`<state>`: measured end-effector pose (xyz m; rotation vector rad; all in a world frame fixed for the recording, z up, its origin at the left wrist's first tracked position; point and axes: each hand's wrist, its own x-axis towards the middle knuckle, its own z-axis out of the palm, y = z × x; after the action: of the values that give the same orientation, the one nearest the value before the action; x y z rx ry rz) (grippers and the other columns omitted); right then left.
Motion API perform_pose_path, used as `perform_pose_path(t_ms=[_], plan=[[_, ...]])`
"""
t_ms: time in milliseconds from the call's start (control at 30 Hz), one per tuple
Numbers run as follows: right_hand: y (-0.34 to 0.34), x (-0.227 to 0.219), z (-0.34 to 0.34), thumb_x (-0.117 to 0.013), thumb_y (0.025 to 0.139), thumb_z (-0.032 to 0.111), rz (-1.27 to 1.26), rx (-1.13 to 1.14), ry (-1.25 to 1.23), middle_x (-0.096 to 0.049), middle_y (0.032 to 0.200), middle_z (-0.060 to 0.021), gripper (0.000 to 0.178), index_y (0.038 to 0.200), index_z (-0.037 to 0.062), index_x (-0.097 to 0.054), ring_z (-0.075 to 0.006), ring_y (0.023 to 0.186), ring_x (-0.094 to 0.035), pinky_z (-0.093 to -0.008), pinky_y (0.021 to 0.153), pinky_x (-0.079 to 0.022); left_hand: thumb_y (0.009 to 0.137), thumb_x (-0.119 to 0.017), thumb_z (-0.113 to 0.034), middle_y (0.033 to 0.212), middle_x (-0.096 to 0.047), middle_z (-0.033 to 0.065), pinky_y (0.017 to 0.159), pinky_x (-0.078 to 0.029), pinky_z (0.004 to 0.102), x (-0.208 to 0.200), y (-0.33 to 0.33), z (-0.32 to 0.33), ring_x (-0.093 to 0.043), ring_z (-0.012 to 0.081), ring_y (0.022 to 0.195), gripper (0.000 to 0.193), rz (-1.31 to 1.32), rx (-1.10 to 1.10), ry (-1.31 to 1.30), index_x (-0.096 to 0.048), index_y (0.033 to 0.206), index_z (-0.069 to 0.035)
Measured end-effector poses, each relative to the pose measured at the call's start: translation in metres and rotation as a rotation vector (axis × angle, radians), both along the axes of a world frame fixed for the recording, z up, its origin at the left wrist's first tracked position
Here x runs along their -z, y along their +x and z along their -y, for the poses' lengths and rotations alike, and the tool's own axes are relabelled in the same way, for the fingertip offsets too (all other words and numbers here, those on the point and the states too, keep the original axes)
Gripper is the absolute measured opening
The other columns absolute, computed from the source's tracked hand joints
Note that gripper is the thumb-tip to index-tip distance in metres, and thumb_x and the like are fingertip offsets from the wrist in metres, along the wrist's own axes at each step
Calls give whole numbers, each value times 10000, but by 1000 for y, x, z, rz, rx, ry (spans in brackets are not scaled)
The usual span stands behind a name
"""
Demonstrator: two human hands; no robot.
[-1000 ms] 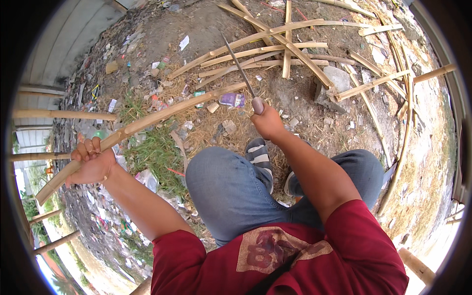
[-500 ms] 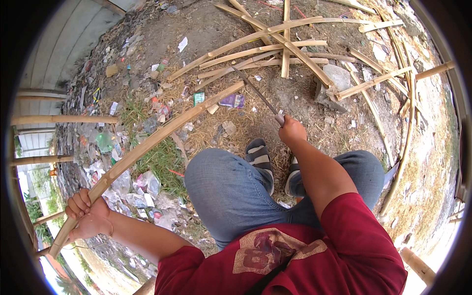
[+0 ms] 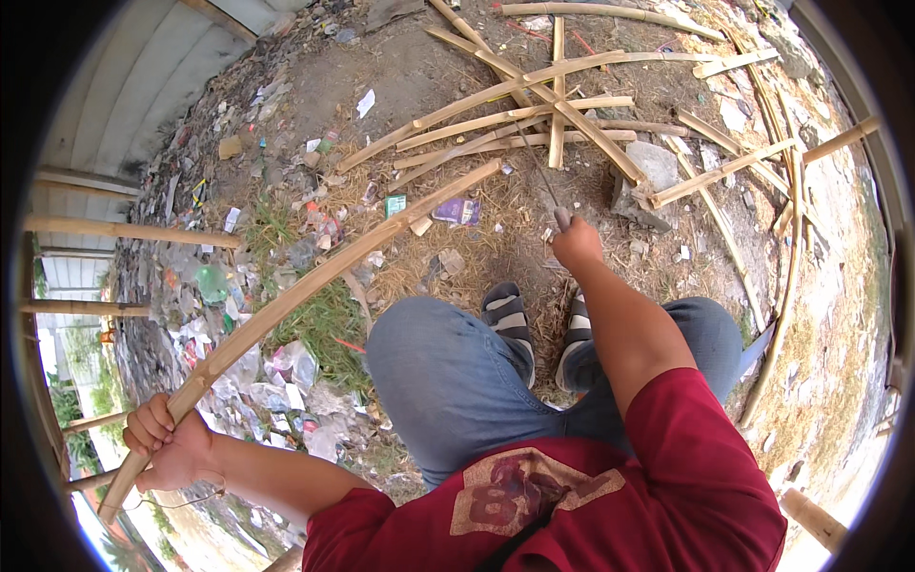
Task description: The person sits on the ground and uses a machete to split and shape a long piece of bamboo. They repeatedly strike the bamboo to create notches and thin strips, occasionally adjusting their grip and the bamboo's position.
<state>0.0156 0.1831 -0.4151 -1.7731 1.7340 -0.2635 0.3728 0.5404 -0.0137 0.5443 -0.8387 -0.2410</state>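
We see the left hand (image 3: 167,448) gripping 1 long bamboo strip (image 3: 315,286) near its lower end; the strip runs up across the littered ground. The right hand (image 3: 575,243), well apart, clasps a knife (image 3: 541,176).

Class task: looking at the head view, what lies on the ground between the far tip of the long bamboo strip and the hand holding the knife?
In the head view, between the bamboo strip tip and the right hand: dry straw and small litter scraps.

Bare dirt (image 3: 438,81) lies open; crossed bamboo slats (image 3: 558,105) and litter (image 3: 248,315) crowd the rest.
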Motion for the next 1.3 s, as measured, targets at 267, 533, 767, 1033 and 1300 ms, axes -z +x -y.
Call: perform_pose_path(t_ms=[267,533,767,1033,1300], plan=[[56,-71,-7,-628,795,207,363,112,-64,-680,1035,-283,419,1170,22,-629,-437,1003,-656,-494,901,-497,832,-280,-846,537,-274,-31,467,-237,281,4,17,-32,-255,110,451,739,-77,-126,-205,-375,605,-149],[76,-190,10,-635,798,172,585,57,-127,-699,950,-247,383,1141,0,-626,-374,884,-692,-435,812,-521,748,-198,-973,547,-225,-24,474,-162,284,38,-14,126,-158,127,481,847,-317,-393,-50,-368,640,-151],[60,-204,-47,-640,797,152,435,-484,-221,-671,858,-244,247,1029,72,-609,-466,852,-637,-528,744,-505,732,-80,-978,528,-213,-18,485,-149,293,69,-68,256,-134,135,488,861,-554,-298,65,-340,642,-162],[38,-168,-23,-634,796,134,354,-394,-215,-652,840,-258,186,950,36,-596,-476,834,-622,-515,718,-493,702,-114,-1001,526,-228,-19,489,-160,290,110,-67,283,-135,136,486,873,-601,-203,129,-334,634,-159],[50,-186,-33,-674,775,136,421,-506,-264,-647,791,-236,217,956,55,-587,-467,784,-626,-525,679,-494,670,-203,-1022,527,-216,-31,482,-165,278,65,-65,239,-157,114,476,871,-344,-160,71,-360,625,-167]])
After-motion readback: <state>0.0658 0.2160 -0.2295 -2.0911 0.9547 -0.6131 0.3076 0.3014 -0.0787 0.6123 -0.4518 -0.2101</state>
